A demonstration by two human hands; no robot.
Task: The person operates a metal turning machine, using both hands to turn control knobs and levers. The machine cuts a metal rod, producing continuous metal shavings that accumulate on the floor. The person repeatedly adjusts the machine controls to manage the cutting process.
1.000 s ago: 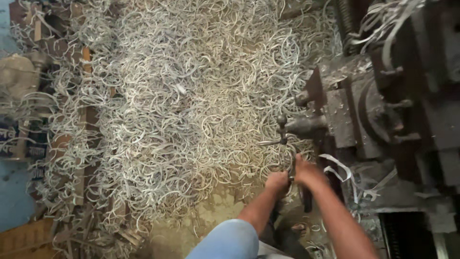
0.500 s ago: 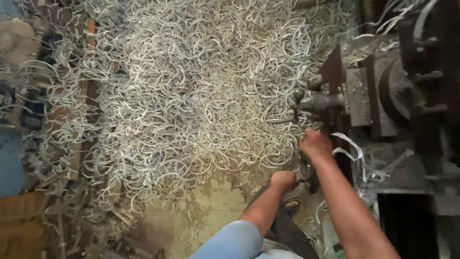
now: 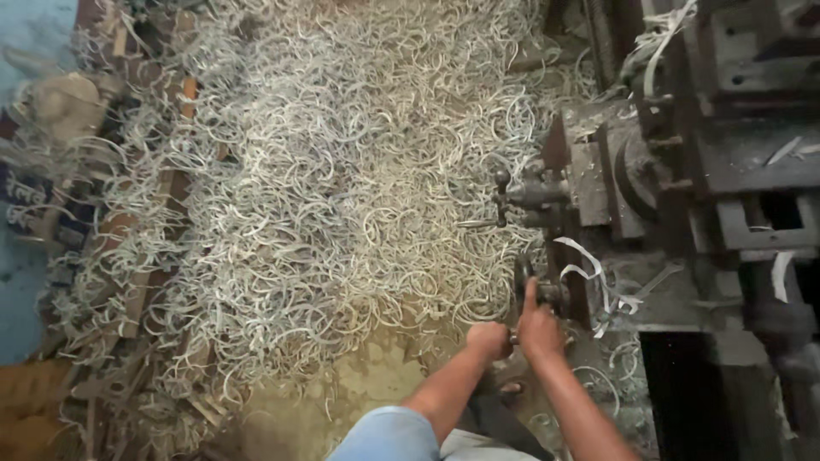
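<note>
Right hand lowered beside left hand, gripping handwheel

Both hands meet on the handwheel at the machine's front, the left hand just left of the right hand. Left of the grip and beyond it, the heap of metal shavings covers the floor. The crank handle is above the grip.
</note>
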